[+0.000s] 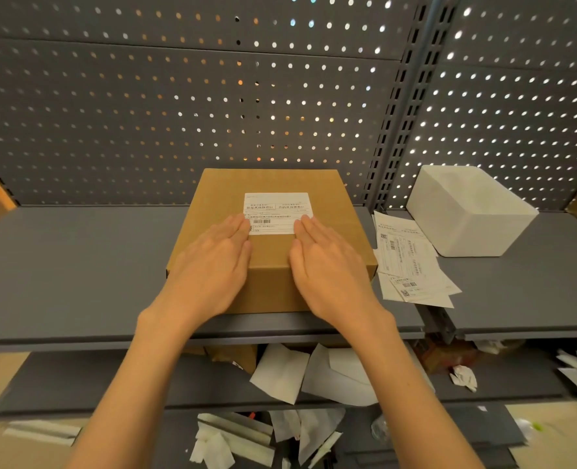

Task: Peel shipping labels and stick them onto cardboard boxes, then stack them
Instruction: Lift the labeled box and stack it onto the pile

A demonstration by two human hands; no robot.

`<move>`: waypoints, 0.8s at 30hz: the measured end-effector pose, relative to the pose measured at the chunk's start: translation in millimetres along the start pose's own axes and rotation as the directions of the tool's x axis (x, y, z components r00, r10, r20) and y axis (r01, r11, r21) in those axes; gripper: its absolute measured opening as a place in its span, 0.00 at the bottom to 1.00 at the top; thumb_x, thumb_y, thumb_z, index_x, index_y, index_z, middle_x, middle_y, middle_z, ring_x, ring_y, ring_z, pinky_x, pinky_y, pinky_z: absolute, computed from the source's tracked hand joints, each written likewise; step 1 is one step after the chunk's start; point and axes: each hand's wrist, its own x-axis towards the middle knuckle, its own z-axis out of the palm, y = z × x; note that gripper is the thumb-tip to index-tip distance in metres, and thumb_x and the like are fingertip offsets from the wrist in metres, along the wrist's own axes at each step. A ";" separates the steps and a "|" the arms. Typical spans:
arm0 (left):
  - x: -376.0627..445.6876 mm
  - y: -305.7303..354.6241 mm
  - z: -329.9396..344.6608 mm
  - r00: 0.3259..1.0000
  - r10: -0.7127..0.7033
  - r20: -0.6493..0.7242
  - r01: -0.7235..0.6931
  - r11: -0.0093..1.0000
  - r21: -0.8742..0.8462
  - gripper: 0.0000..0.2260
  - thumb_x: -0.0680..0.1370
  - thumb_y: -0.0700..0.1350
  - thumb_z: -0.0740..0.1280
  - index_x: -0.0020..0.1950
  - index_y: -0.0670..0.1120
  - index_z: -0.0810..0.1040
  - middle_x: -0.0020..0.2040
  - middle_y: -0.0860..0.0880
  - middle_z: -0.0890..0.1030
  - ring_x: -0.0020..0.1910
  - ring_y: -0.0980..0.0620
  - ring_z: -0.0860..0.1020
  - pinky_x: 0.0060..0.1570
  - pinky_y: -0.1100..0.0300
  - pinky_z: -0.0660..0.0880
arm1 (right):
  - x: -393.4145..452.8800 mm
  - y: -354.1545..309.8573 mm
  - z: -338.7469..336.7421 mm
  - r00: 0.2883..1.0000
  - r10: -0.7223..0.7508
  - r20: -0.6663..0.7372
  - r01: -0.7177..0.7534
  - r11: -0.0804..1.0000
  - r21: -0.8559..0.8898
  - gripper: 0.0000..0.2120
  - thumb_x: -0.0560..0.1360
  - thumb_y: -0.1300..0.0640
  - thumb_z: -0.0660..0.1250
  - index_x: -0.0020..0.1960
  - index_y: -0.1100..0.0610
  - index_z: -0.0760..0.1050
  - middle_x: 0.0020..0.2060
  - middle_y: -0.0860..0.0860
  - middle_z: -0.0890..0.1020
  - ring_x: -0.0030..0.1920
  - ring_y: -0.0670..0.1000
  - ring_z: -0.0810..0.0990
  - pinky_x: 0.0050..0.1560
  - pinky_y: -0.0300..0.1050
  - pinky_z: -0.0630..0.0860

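Both hands, the left hand (214,262) and right hand (327,269), lay flat with straight fingers on the cardboard box (270,242) in the middle of the shelf (77,265), apparently smoothing its shipping label (277,211), so stacking the box likely came next.

Warm, even light falls from above, and bright spots shine through the holes of the pegboard (212,96). Shadows are soft. Straight lines bow toward the edges, and the lower corners smear with blur.

1 cardboard box (270,252), 1 stuck label (277,211), 2 hands (212,262), 1 white box (466,211)
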 end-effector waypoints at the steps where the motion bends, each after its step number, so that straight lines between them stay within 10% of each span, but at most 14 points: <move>1: -2.0 -2.0 -1.6 1.000 -0.006 -0.005 0.006 1.000 0.001 0.21 0.83 0.48 0.48 0.77 0.45 0.54 0.77 0.50 0.55 0.76 0.55 0.53 0.70 0.66 0.44 | -1.5 3.6 -0.9 1.000 0.006 -0.005 -0.006 1.000 -0.005 0.23 0.82 0.54 0.45 0.75 0.59 0.55 0.75 0.53 0.58 0.75 0.48 0.53 0.74 0.41 0.47; 8: -10.1 -11.5 -5.7 0.999 -0.047 -0.026 0.048 0.999 0.015 0.22 0.83 0.48 0.47 0.77 0.45 0.53 0.77 0.51 0.53 0.76 0.56 0.52 0.67 0.69 0.42 | -5.5 11.5 -2.3 0.999 0.018 -0.029 -0.019 0.999 -0.027 0.23 0.82 0.54 0.44 0.75 0.60 0.56 0.75 0.54 0.58 0.75 0.49 0.53 0.73 0.42 0.47; 15: -8.3 -27.2 -11.6 0.945 -0.229 -0.234 0.168 0.952 -0.256 0.22 0.79 0.50 0.62 0.72 0.48 0.66 0.74 0.47 0.65 0.73 0.46 0.62 0.70 0.48 0.58 | -6.3 30.8 -13.7 0.949 0.252 -0.189 -0.201 0.946 0.254 0.25 0.80 0.48 0.53 0.75 0.55 0.58 0.74 0.54 0.60 0.74 0.52 0.55 0.72 0.47 0.52; 19: -4.3 -32.9 -12.4 0.821 -0.564 -0.091 0.325 0.592 -0.738 0.25 0.77 0.51 0.66 0.73 0.50 0.65 0.72 0.48 0.66 0.69 0.50 0.65 0.64 0.53 0.64 | -2.8 46.8 -14.9 0.872 0.484 -0.077 -0.337 0.706 0.622 0.32 0.75 0.48 0.65 0.74 0.53 0.58 0.72 0.51 0.64 0.71 0.52 0.62 0.67 0.49 0.62; 24: 1.6 -40.1 -6.9 0.768 -0.607 0.205 0.432 0.254 -0.866 0.27 0.75 0.52 0.68 0.72 0.46 0.67 0.66 0.47 0.73 0.55 0.50 0.72 0.52 0.58 0.66 | 2.1 55.1 -11.2 0.806 0.556 0.203 -0.468 0.389 0.793 0.40 0.71 0.44 0.70 0.76 0.53 0.55 0.72 0.52 0.64 0.69 0.53 0.65 0.60 0.45 0.66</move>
